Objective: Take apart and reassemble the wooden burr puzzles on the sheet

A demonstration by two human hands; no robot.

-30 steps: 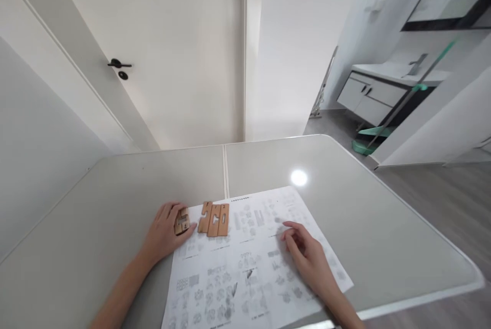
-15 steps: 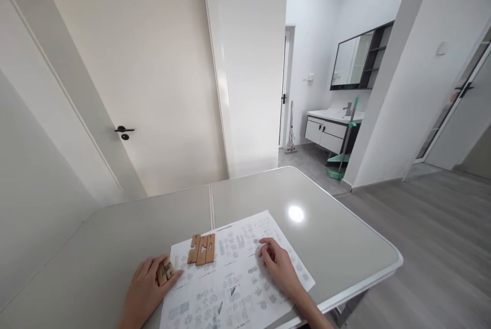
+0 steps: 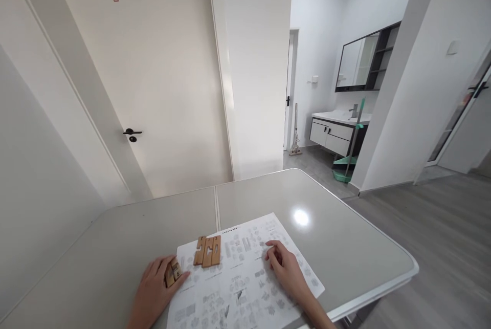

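At the left edge of a printed sheet [image 3: 245, 288], my left hand [image 3: 155, 285] curves around several small wooden puzzle blocks [image 3: 172, 271]; the palm and fingers hide part of them. Three notched wooden pieces [image 3: 207, 252] lie side by side on the sheet, to the right of that hand. My right hand [image 3: 283, 265] rests on the sheet's right half, its fingers loosely curled in, and no object shows in them. Rows of grey diagrams and small text cover the paper, too faint to read.
The light grey table [image 3: 253, 193] has a pale rim and a seam across it. Behind it stands a closed door with a black handle [image 3: 132, 132]. Farther right are a mop [image 3: 295, 134], a washbasin cabinet [image 3: 332, 132] and a green dustpan [image 3: 341, 175].
The whole view has shifted slightly, so everything appears a little farther right and lower. Both hands keep their places against the sheet and the wooden pieces.
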